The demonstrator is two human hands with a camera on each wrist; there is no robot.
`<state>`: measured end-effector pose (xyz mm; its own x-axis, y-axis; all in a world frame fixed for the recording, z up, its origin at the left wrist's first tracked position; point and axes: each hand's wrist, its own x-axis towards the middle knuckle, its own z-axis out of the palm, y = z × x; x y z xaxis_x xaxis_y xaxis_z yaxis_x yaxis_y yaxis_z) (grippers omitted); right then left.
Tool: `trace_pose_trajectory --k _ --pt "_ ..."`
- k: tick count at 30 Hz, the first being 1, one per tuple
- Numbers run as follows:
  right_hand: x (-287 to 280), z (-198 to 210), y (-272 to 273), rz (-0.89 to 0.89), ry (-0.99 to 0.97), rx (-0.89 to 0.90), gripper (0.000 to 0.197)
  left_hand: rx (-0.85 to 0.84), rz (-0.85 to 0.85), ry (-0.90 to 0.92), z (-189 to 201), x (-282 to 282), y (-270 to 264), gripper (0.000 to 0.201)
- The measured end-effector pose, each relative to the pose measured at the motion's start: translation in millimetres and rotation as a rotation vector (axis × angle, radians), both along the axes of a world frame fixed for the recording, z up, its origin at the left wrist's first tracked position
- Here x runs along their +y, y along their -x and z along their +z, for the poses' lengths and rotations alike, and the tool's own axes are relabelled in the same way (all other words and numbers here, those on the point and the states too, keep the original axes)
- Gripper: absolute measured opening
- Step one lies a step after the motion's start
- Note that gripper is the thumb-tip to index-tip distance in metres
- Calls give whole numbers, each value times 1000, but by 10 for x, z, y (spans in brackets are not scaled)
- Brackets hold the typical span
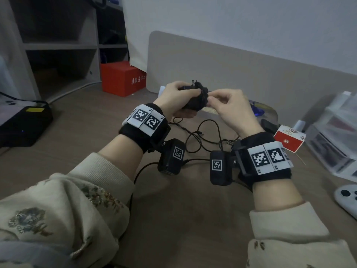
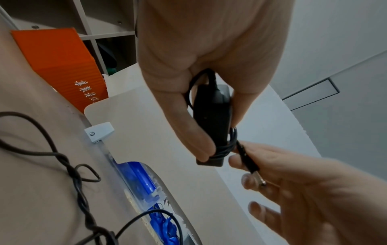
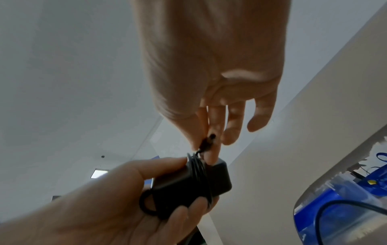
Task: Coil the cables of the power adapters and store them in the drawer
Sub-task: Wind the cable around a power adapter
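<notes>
Two hands are working above the desk [image 1: 81,136]: the left hand [image 1: 173,97] is gripping the adapter [image 2: 211,119], its cable wound round it; the right hand [image 1: 229,109] is pinching the plug [image 2: 249,164]. Tucking the plug under a turn, while keeping tension, would likely secure the coil.

Matt black plastic adapter [image 2: 211,122], smooth wood-look desk [image 1: 87,122], corrugated red box [image 1: 121,78]

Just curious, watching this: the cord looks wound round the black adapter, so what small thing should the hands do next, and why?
Probably tuck the plug tip under the wraps: the right hand pinches it loose, while the left hand grips the wound adapter.
</notes>
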<state>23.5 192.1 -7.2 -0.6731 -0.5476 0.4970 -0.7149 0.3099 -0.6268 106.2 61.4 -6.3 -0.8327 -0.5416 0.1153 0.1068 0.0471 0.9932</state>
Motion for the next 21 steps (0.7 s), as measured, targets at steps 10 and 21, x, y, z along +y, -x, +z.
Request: trace_pose_trajectory --k 10,21 --pt "136 119 8 2 10 -160 9 -21 -78 -30 17 0 -24 28" --pt "144 153 -23 110 252 -394 17 -46 -181 -26 12 -65 -35 39"
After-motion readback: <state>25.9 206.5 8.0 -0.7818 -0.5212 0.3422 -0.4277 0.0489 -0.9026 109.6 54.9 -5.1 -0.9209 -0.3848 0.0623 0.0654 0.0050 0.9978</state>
